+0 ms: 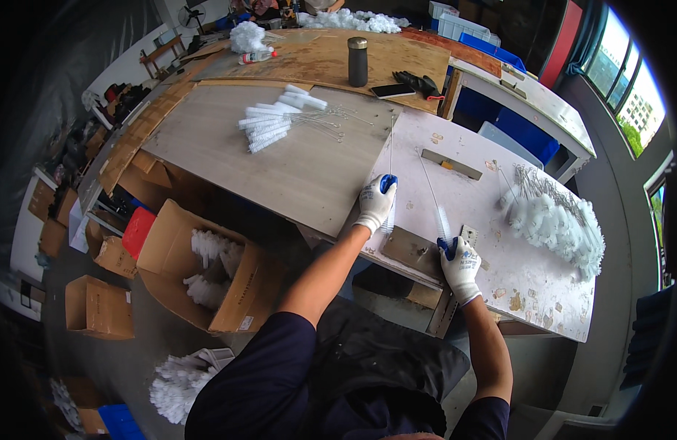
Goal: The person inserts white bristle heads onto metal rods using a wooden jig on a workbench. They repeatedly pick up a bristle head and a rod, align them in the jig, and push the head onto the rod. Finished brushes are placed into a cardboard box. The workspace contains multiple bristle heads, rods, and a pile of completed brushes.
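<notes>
Both my hands wear white knit gloves with blue palms. My left hand (377, 202) is closed around a white-bristled wire brush (388, 222); its thin wire stem points away across the table and its bristles show below the fist. At the near edge, my right hand (460, 265) grips the bristle end of a second wire brush (442, 222), whose stem slants up and left. Between the hands lies a flat metal plate (410, 251) on the table edge. A small perforated metal bracket (469, 235) stands just beyond my right hand.
Neat white brushes (265, 128) lie at left on the table; a fluffy brush pile (558, 227) is at right. A metal bar (451, 164), phone (392, 91), black gloves (417, 83) and dark bottle (358, 63) are farther off. An open carton (159, 257) stands below left.
</notes>
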The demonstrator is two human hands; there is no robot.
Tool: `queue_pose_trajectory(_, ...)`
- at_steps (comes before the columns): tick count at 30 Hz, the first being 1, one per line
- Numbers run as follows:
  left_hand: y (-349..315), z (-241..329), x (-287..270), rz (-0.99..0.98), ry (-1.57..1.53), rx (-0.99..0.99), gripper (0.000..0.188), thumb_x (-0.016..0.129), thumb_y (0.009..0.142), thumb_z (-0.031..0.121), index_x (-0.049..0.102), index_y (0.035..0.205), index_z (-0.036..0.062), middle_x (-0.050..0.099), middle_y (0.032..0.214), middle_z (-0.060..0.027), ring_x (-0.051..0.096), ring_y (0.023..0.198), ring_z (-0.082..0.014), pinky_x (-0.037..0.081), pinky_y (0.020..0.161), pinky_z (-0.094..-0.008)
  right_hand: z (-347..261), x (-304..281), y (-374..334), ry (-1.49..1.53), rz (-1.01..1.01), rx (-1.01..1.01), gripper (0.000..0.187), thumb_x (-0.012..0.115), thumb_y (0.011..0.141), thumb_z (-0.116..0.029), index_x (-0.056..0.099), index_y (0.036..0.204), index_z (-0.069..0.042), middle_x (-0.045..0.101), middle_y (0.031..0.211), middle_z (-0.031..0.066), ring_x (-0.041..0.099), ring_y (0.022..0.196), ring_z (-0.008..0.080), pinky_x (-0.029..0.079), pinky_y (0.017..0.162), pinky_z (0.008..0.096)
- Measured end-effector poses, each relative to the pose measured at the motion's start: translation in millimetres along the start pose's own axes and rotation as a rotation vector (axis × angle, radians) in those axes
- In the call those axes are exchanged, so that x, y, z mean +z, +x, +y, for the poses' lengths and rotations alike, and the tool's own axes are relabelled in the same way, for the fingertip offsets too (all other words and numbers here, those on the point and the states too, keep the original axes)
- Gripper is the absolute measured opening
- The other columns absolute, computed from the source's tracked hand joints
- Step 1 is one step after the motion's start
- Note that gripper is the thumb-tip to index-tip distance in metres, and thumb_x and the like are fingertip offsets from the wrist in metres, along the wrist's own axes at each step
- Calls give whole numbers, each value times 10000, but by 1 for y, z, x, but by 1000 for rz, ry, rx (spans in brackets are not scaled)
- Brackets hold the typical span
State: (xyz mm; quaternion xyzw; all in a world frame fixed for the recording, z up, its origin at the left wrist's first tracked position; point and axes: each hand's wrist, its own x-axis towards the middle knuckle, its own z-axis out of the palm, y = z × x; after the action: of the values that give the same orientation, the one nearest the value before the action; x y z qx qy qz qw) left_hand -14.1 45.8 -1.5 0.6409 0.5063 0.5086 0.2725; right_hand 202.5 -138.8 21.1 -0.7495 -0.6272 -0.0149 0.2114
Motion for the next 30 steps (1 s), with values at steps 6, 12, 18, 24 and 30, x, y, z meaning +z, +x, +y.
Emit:
queue_pose_trajectory(6, 6, -20, 6, -1, 37, 23, 270, 682, 959, 228, 707, 1098, -2, 750, 986, -184, 723, 897, -311, 545, 828, -406, 3, -47, 2, 152, 155, -4, 279, 755, 860, -276, 599, 949, -62, 673, 825, 171, 675, 773, 390, 528, 712, 481)
queue_pose_trajectory(12, 7, -22, 3, -95, -199, -50, 190, 618, 965, 134, 733, 1070, 25, 749, 916, -92, 702, 800, -182, 547, 777, -330, 67, -135, 24, 40, 432, -15, 242, 761, 819, -181, 577, 913, -55, 631, 776, 180, 643, 755, 409, 512, 682, 480)
queue_pose_trajectory(18, 9, -20, 4, -94, -152, -33, 198, 606, 971, 120, 731, 1080, 11, 749, 953, -89, 704, 830, -173, 549, 788, -326, 158, -220, 68, -230, 367, 347, 336, 716, 897, -385, 679, 994, -66, 721, 903, 173, 722, 847, 354, 558, 731, 460)
queue_pose_trajectory(24, 4, -8, 6, -141, -179, -100, 204, 596, 977, 100, 725, 1093, -7, 751, 981, -78, 695, 831, -155, 551, 795, -311, 244, -237, 89, -560, 305, 388, 571, 626, 935, -574, 712, 1167, -60, 731, 1036, 176, 717, 978, 339, 550, 848, 455)
queue_pose_trajectory(30, 4, -2, 5, -147, -198, -100, 200, 598, 975, 89, 723, 1099, -5, 750, 985, -69, 685, 828, -143, 549, 795, -303, 227, -220, 52, -296, 728, 173, 359, 744, 906, -315, 704, 1148, -52, 720, 1023, 190, 698, 949, 363, 546, 850, 433)
